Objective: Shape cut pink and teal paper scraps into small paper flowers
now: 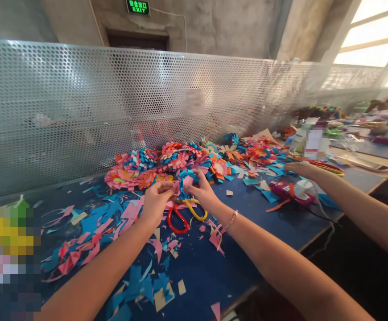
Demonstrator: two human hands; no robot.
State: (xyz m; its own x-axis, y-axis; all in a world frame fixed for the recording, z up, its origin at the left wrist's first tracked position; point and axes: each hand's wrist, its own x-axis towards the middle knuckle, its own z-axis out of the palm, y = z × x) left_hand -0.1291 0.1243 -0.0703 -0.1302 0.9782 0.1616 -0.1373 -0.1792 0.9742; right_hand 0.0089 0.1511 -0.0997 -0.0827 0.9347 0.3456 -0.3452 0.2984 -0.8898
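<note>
My left hand [155, 200] and my right hand [202, 191] meet over the blue table [200, 272], both pinched on a small paper flower [184, 182] made of pink and blue strips. Under the hands lie two pairs of scissors, one with red handles [177, 220] and one with yellow handles [196, 209]. Finished paper flowers [167, 162] in pink, orange and blue are heaped just behind the hands. My right wrist wears a thin bead bracelet [230, 219].
Another person's arm [348, 196] reaches in from the right, its hand [299, 168] near a pink and white glue gun [292, 191]. Paper scraps [113, 232] cover the table. A perforated metal screen [113, 102] backs it. The table's edge runs at lower right.
</note>
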